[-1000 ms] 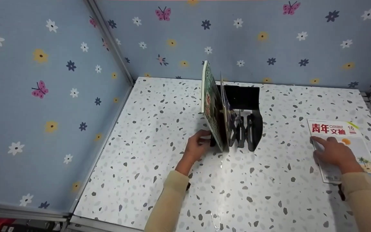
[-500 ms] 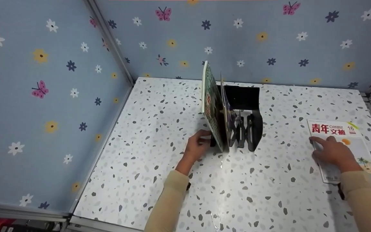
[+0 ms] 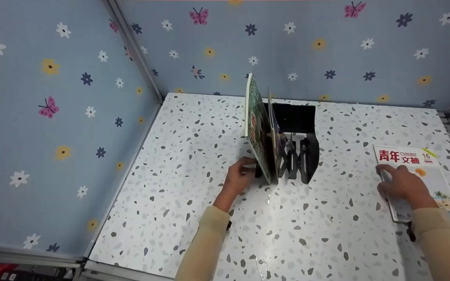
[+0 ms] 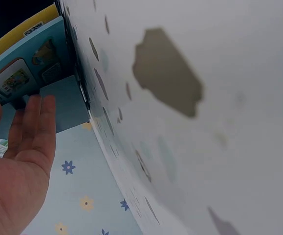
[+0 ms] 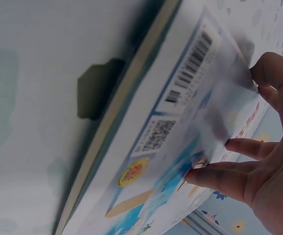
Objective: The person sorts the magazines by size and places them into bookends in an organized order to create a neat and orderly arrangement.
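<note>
A magazine (image 3: pixel 432 183) with red Chinese lettering and a beach picture lies flat on the right of the table. My right hand (image 3: pixel 404 185) is over its left side, index finger and thumb at the left edge. In the right wrist view, other fingertips rest on the cover of the magazine (image 5: pixel 180 142). Near the middle stands a black book stand (image 3: pixel 295 119), with a green-covered book (image 3: pixel 258 125) and thinner ones (image 3: pixel 274 136) upright at its left side. My left hand (image 3: pixel 238 177) is at the stand's left end, its fingers (image 4: pixel 31 122) extended against the end panel (image 4: pixel 68 105).
Narrow black uprights (image 3: pixel 292 160) fill the stand's right part. The speckled white table (image 3: pixel 193 187) is bounded by flowered blue panels (image 3: pixel 295 47) at the back and left, with a metal post (image 3: pixel 135 50) in the corner.
My right hand has shifted very slightly left along the magazine's edge. The left hand, the book stand and the books have stayed in place.
</note>
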Demonstrator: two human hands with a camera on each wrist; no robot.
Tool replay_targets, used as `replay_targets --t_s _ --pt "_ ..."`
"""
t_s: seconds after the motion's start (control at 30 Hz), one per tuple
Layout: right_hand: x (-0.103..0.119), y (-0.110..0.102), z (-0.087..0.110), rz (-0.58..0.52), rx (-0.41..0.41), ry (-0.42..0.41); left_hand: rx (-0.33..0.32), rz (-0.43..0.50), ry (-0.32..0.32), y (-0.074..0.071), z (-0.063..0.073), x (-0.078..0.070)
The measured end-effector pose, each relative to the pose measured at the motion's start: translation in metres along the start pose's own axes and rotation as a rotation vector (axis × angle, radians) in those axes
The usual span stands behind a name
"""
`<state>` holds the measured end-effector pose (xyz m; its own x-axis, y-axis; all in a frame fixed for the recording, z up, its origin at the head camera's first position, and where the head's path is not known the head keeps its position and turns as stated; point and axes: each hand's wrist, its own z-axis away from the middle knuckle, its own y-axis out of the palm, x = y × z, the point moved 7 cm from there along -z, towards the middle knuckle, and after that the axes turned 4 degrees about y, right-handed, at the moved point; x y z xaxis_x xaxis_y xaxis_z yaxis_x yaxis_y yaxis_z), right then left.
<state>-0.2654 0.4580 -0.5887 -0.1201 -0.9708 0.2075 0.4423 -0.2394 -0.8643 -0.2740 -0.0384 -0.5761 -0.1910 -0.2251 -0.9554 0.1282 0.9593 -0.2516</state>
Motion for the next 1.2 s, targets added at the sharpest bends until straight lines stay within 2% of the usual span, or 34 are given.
replay_targets --t_s 0.4,0.67,0.9,1.07,1.2 --pt "-0.0012 -0.0052 0.0021 -0.045 -0.036 -0.028 0.002 -0.009 -0.015 -0.0009 -0.0001 -0.0004" --pt "-0.0030 -0.0056 0.0012 -0.086 -0.037 -0.045 -0.004 -0.027 0.032 -0.0004 -0.0002 0.0005" --pt "-0.0018 -0.0084 0.0044 -0.063 -0.080 -0.058 0.014 -0.025 -0.009 0.0001 0.0004 0.0020" --pt "-0.0035 -0.0065 0.0051 -0.040 -0.093 -0.046 0.014 -0.033 -0.008 0.0004 0.0000 0.0018" --pt "-0.0063 -0.0064 0.0056 -0.045 -0.138 -0.022 0.014 -0.031 -0.012 0.0004 0.0007 0.0026"
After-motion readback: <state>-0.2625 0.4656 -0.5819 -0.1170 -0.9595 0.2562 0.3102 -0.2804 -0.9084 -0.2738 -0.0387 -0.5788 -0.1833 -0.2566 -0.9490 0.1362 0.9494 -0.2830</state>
